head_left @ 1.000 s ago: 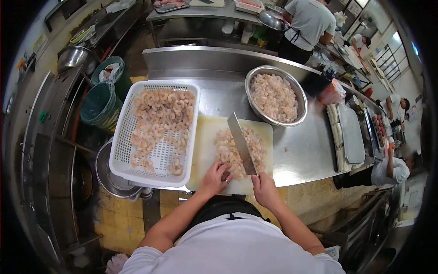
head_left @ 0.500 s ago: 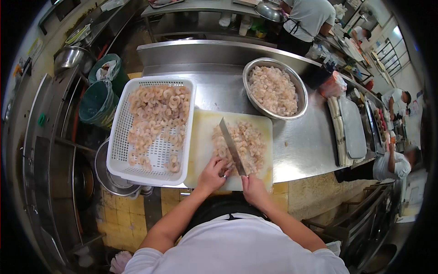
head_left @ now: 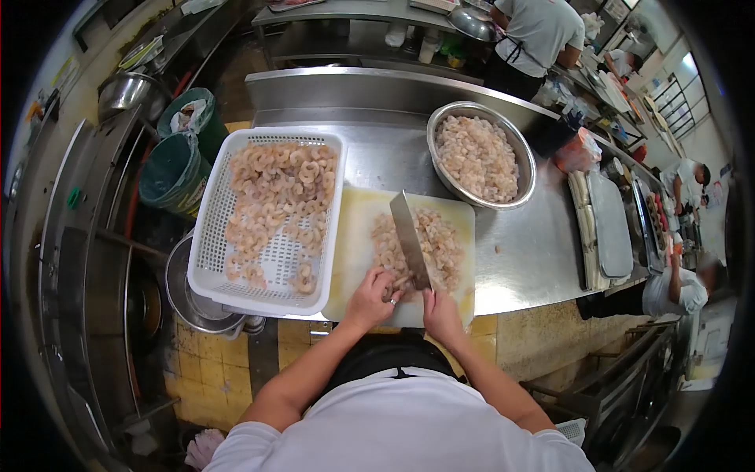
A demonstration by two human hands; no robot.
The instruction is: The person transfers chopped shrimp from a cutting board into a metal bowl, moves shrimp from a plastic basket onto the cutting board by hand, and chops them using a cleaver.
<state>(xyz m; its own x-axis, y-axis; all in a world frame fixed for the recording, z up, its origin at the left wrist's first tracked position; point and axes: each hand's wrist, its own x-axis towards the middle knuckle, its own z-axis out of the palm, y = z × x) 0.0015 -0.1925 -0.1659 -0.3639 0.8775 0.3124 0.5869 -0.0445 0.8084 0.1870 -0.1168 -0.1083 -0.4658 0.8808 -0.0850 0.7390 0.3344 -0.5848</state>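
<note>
My right hand [head_left: 443, 318] is closed round the handle of a broad-bladed kitchen knife [head_left: 410, 241]. The blade points away from me across the chopped shrimp [head_left: 440, 248] on a white cutting board [head_left: 351, 236]. Just left of the blade, my left hand [head_left: 373, 300], with a ring on one finger, has its fingers curled on shrimp at the near edge of the pile. Left of the board stands a white perforated basket [head_left: 201, 271] of peeled shrimp [head_left: 275, 181]. A steel bowl [head_left: 524, 197] beyond the board is filled with shrimp pieces [head_left: 476, 159].
The steel table [head_left: 519, 259] has a raised back edge. Lidded trays [head_left: 609, 224] stand at its right end. Green bins [head_left: 167, 177] and a metal pot [head_left: 179, 285] are left of the basket. Co-workers [head_left: 543, 35] stand at the back and at the right.
The knife has lifted a little and shifted slightly right and away from me, showing more of its blade face. My left hand stays by the pile. The whole view has shifted slightly.
</note>
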